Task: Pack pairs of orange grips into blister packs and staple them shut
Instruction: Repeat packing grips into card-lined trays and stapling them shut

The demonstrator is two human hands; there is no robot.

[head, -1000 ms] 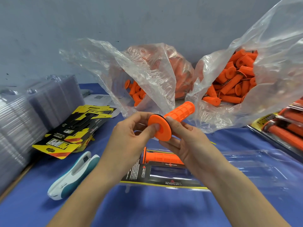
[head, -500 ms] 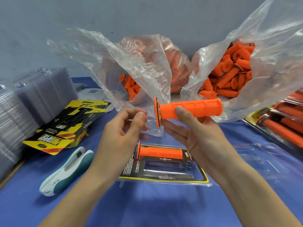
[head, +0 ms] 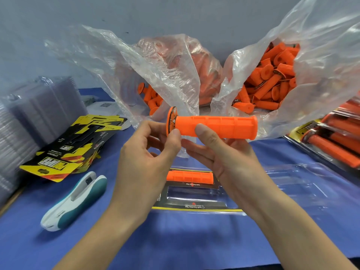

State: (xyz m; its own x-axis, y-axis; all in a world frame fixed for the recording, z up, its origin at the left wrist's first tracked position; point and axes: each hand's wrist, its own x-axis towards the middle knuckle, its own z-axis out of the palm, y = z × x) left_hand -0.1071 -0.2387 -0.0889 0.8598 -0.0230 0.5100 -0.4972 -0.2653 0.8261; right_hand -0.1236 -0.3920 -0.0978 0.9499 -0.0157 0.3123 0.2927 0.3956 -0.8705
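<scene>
An orange grip (head: 224, 125) lies level above the table, flange end to the left. My right hand (head: 220, 152) holds it from below, thumb on its front side. My left hand (head: 148, 152) pinches the grip's flange with thumb and fingers. Below the hands an open blister pack (head: 194, 199) with a black and yellow card lies on the blue table, with one orange grip (head: 190, 176) in its upper slot. The lower slot holds nothing. Its clear lid half (head: 303, 182) is spread out to the right.
Two clear bags of orange grips (head: 272, 78) stand at the back. A white and teal stapler (head: 76, 199) lies at front left. Printed cards (head: 78, 145) and stacked clear blisters (head: 35, 114) sit at left. Packed blister packs (head: 335, 137) lie at the right edge.
The grip has turned from pointing away to lying level and sideways. My left hand let go of the flange, then took hold of it again.
</scene>
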